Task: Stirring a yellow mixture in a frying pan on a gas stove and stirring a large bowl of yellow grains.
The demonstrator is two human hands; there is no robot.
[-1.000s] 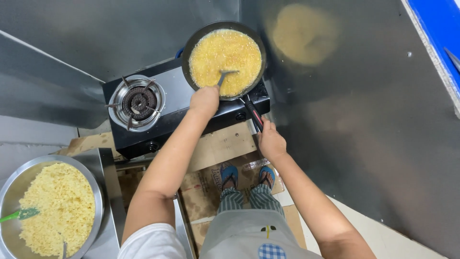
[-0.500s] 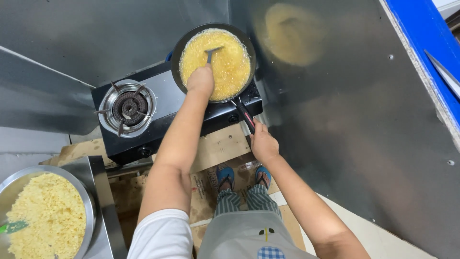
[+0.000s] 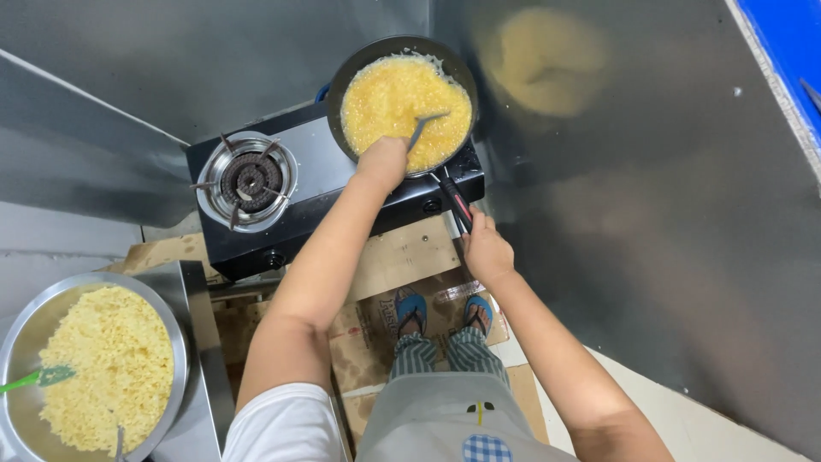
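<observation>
A black frying pan (image 3: 342,73) full of yellow crumbly food (image 3: 393,98) sits on the right burner of a black two-burner gas stove (image 3: 316,184). My left hand (image 3: 382,162) reaches over the pan's near rim and grips a metal spoon (image 3: 425,127) whose end rests in the food. My right hand (image 3: 486,250) holds the end of the pan's black and red handle (image 3: 453,198), just in front of the stove.
The left burner (image 3: 246,180) is bare. A large metal bowl (image 3: 175,342) of pale yellow food with a green utensil (image 3: 38,378) stands at the lower left. Metal sheets line the walls. Cardboard (image 3: 410,257) lies under my sandalled feet.
My left hand with the spoon has drawn back from the pan's far side toward its near rim. The right hand stays on the handle. The view has shifted slightly.
</observation>
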